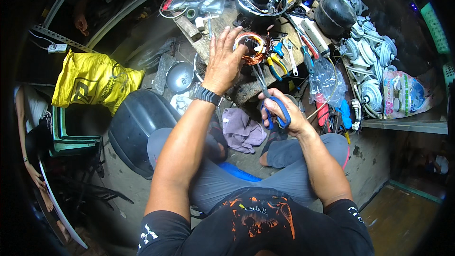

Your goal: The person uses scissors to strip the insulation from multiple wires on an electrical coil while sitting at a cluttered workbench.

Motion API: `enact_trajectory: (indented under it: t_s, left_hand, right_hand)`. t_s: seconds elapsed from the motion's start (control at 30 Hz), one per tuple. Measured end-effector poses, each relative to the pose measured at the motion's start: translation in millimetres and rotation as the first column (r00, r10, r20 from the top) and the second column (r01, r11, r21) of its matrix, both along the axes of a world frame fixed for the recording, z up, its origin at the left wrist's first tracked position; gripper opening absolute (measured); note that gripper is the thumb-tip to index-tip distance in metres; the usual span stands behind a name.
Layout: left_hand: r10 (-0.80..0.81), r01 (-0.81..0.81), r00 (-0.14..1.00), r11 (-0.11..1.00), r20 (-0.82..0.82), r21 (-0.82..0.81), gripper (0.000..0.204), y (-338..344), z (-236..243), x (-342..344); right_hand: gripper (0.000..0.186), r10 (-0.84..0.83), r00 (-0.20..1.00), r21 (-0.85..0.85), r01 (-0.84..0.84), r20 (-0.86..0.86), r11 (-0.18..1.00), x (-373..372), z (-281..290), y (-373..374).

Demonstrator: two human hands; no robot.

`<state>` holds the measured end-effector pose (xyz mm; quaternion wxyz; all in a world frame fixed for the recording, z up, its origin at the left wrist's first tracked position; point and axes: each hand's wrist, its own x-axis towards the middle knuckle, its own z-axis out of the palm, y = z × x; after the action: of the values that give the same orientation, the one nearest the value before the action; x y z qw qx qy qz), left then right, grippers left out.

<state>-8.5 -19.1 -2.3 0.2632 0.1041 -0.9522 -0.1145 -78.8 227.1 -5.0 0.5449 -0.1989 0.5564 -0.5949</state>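
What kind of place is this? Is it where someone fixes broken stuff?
Probably a small repair workshop. The left hand rests on a copper wire coil, the right hand holds blue-handled scissors, and pliers lie on the cluttered workbench.

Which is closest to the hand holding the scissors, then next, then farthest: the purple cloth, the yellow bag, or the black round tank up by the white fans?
From the right hand, in the head view:
1. Purple cloth, just to its left, on the floor by the knee.
2. Black round tank, up and to the right on the bench.
3. Yellow bag, far off on the left side.
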Motion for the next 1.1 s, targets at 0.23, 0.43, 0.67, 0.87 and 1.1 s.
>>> enact_trajectory:
  t_s: [0.23,0.43,0.67,0.87,1.1]
  left_hand:
    - [0.028,-0.028,1.000,0.998,0.007,0.059,0.042,8,-4,-6]
    - [-0.062,0.051,0.995,0.988,0.077,0.144,0.039,-11,-12,-7]
    - [-0.084,0.065,0.991,0.983,0.108,0.169,0.021,-15,-13,-12]
    - [-0.084,0.066,0.992,0.983,0.098,0.172,0.017,-16,-14,-13]
    - [-0.105,0.091,0.992,0.980,0.074,0.175,0.015,-14,-13,-15]
  right_hand:
    - [0.041,-0.067,0.986,-0.030,0.072,0.149,0.997,-2,-13,-10]
    - [0.041,-0.101,0.980,0.004,0.102,0.171,0.995,-4,-7,-16]
    - [0.040,-0.095,0.988,0.041,0.091,0.123,0.995,-11,0,-20]
    - [0.041,-0.107,0.951,0.012,0.108,0.289,0.994,-15,-2,-16]
    - [0.041,-0.108,0.938,-0.012,0.119,0.330,0.993,-17,-2,-15]
